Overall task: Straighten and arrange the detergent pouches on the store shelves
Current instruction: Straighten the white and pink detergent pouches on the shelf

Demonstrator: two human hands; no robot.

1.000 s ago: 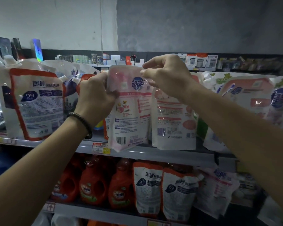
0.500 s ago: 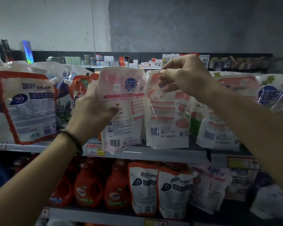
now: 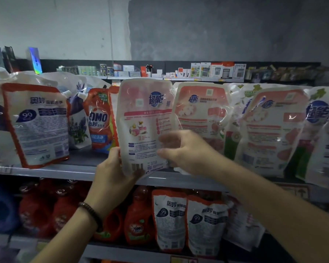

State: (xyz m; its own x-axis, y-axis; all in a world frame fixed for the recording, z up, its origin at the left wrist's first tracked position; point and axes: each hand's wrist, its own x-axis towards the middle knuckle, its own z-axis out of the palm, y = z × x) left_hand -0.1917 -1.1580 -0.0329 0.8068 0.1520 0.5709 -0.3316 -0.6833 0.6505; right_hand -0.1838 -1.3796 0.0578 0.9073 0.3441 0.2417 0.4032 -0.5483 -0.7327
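While the left hand [image 3: 112,179] grips its lower-left corner, the glossy, crinkled pink-and-white plastic detergent pouch [image 3: 144,126] sits upright at frame centre, long axis vertical, rounded top up. The blurred right hand [image 3: 184,151] curls at its lower-right edge; I cannot tell whether it holds.

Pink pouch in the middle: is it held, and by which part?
Yes. The left hand grips the pink pouch by its lower left edge; the right hand seems to pinch its lower right edge.

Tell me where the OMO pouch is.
In the head view, the OMO pouch stands on the upper shelf, left of centre, between the lavender pouch and the pink pouch.
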